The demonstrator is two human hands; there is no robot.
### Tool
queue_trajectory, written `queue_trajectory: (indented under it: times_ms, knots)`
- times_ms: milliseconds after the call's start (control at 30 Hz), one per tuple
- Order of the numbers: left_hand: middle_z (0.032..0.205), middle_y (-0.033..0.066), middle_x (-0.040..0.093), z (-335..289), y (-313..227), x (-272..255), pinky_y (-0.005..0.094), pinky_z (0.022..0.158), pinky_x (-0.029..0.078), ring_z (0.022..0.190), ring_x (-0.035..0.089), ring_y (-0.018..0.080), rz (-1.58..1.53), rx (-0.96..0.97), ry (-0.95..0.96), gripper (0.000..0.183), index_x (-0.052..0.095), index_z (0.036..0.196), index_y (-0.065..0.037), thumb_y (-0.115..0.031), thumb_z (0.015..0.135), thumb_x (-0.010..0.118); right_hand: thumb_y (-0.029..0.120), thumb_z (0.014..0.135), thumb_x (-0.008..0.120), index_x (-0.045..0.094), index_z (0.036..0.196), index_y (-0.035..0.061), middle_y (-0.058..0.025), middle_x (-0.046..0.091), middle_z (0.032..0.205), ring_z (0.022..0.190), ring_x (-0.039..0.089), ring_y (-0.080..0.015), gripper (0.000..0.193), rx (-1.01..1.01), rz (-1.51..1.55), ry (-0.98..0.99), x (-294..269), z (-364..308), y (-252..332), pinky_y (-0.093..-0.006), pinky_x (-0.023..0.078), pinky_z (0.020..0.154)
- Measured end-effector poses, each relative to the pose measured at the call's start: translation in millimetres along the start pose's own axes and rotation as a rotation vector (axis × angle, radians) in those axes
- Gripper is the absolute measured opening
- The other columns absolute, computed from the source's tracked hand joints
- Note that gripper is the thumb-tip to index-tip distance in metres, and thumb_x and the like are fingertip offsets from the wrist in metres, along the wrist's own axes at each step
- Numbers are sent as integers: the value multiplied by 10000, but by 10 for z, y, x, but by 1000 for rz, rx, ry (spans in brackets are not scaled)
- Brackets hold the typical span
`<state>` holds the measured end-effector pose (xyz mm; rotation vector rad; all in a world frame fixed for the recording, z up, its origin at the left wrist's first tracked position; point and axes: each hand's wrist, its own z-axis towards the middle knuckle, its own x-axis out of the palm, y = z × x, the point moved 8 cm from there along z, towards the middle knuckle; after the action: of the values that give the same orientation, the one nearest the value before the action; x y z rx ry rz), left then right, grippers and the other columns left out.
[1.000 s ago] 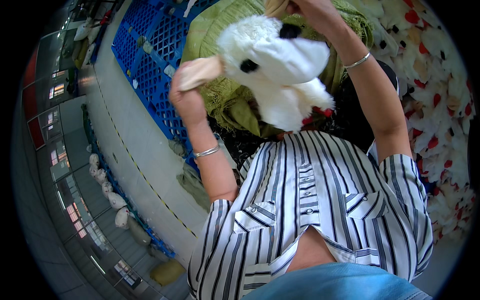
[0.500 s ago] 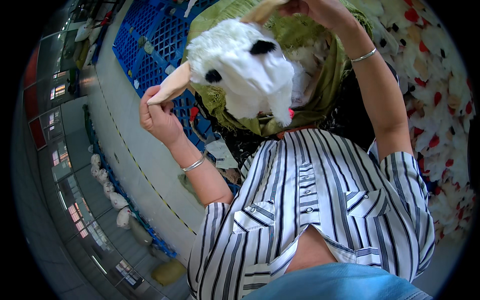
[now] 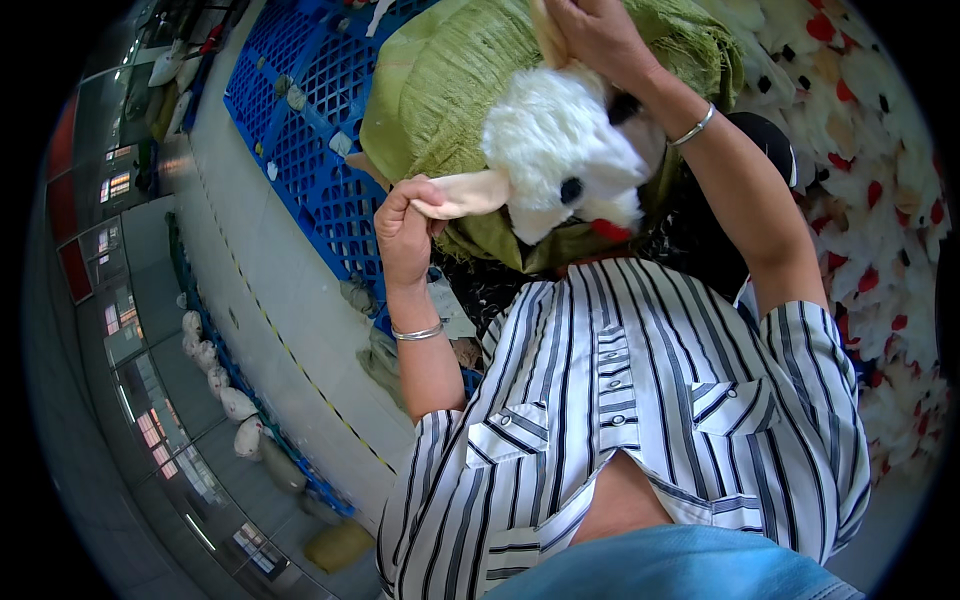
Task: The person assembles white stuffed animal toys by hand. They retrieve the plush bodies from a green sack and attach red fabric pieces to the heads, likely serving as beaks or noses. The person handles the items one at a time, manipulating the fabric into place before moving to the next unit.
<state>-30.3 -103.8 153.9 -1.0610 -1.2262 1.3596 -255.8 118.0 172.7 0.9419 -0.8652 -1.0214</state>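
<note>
A white plush animal head cover (image 3: 545, 130), furry with black eye patches and a red piece at the mouth, is stretched between my hands. My left hand (image 3: 407, 225) pinches the tip of its cream left-side ear (image 3: 470, 194). At the upper edge, my right hand (image 3: 605, 40) has its fingers closed round the other ear (image 3: 548, 30). The plush piece hangs, tilted, over a stuffed green woven sack (image 3: 425, 100) in front of me. A cream pointed scrap sticks out beside the sack, behind my left hand.
To the right lies a large pile of white plush pieces (image 3: 860, 180) with red and black parts. A blue plastic pallet (image 3: 300, 130) with small scraps on it is at the far left. More white plush items (image 3: 238, 404) line the floor by the glass wall.
The plush head has moved right and turned, its face now pointing more to the right. My left hand went right with its ear, and the sack's opening is now largely covered.
</note>
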Motion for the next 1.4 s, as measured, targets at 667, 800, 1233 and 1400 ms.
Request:
queue_trajectory:
  times_ms: [667, 800, 1233, 1400]
  knots:
    - [975, 136, 726, 533, 741, 747, 348, 835, 522, 895, 672, 201, 393, -243, -67, 269, 661, 1108, 32, -133, 898, 632, 147, 984, 584, 628, 900, -15, 8, 580, 751, 731, 502, -74, 188, -42, -59, 219, 188, -54, 97, -268, 448, 640]
    - [1015, 92, 714, 640, 733, 297, 301, 817, 519, 901, 662, 163, 108, -292, -353, 333, 675, 1119, 38, -231, 942, 591, 194, 997, 571, 638, 868, 7, -6, 599, 739, 617, 498, -58, 236, 8, -35, 198, 116, -74, 128, -222, 416, 549]
    - [1077, 80, 687, 585, 528, 156, 290, 817, 524, 945, 666, 156, -179, -233, -540, 381, 667, 1144, -5, -320, 968, 544, 324, 917, 646, 744, 873, -20, -96, 696, 710, 584, 590, -164, 360, 355, -305, 822, 754, -703, -427, -312, 471, 557]
    - [1003, 56, 685, 582, 493, 234, 303, 759, 516, 876, 658, 160, -115, -254, -595, 393, 677, 1108, 0, -345, 967, 553, 470, 1005, 486, 710, 840, 22, -55, 669, 674, 517, 534, -101, 527, 713, 4, 873, 862, -1021, -430, -266, 406, 495]
